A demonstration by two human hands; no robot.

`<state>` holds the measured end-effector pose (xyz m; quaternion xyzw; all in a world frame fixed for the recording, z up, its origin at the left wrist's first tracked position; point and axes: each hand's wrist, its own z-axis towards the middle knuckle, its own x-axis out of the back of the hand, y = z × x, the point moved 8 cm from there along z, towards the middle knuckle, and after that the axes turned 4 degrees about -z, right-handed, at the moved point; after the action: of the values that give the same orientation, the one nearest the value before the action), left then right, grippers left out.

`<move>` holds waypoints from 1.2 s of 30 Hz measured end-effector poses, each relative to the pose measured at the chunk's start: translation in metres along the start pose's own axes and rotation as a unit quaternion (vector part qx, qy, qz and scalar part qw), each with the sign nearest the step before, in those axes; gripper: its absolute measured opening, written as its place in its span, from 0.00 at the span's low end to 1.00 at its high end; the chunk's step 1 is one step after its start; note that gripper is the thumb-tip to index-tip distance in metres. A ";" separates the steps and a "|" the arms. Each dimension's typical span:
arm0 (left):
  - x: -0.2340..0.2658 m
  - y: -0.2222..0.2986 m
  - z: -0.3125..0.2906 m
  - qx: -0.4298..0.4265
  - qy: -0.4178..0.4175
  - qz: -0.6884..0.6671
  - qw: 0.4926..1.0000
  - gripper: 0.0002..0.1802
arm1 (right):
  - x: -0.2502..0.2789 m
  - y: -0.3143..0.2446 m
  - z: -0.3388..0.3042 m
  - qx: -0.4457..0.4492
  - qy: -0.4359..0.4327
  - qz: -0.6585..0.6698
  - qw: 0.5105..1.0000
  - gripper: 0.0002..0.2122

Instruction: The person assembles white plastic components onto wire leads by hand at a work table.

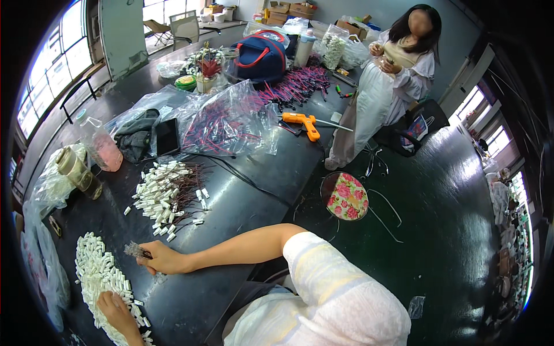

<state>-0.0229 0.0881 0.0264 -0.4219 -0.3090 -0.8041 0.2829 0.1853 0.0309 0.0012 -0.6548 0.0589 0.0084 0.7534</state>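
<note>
My right hand (pixel 164 258) is closed round a bundle of thin dark wires (pixel 138 250), whose silvery-grey tips fan out past my fingers. It hovers just right of a long heap of small white plastic connector housings (pixel 98 265) on the dark table. Lower in that heap rests my left hand (pixel 115 311), its fingers bent and close together among the housings. Whatever they pinch is too small to make out. Beyond my right hand lies a second pile, white connectors (pixel 156 196) joined to dark reddish wires (pixel 190 184).
Bottles (pixel 78 173), a black phone (pixel 168 137) and a clear plastic bag (pixel 231 124) of red-and-black wires lie farther up the table (pixel 254 202). An orange glue gun (pixel 303 122) sits near its right edge. A person (pixel 398 75) stands beyond a flowered stool (pixel 347 196).
</note>
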 end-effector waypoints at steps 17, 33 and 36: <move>0.012 -0.046 0.013 0.074 0.079 -0.102 0.989 0.12 | 0.003 -0.002 0.001 0.055 0.019 0.031 0.998 0.07; -0.007 -0.197 0.008 0.356 0.138 -0.488 0.785 0.11 | -0.004 -0.005 0.003 0.049 0.010 0.016 0.999 0.07; -0.046 -0.224 0.015 0.340 -0.037 -0.713 0.612 0.10 | 0.002 -0.003 0.000 0.049 0.025 0.011 0.998 0.07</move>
<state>-0.1533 0.2535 -0.0640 0.0283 -0.7739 -0.5731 -0.2680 0.1878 0.0308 0.0038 -0.6164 0.0850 -0.0028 0.7828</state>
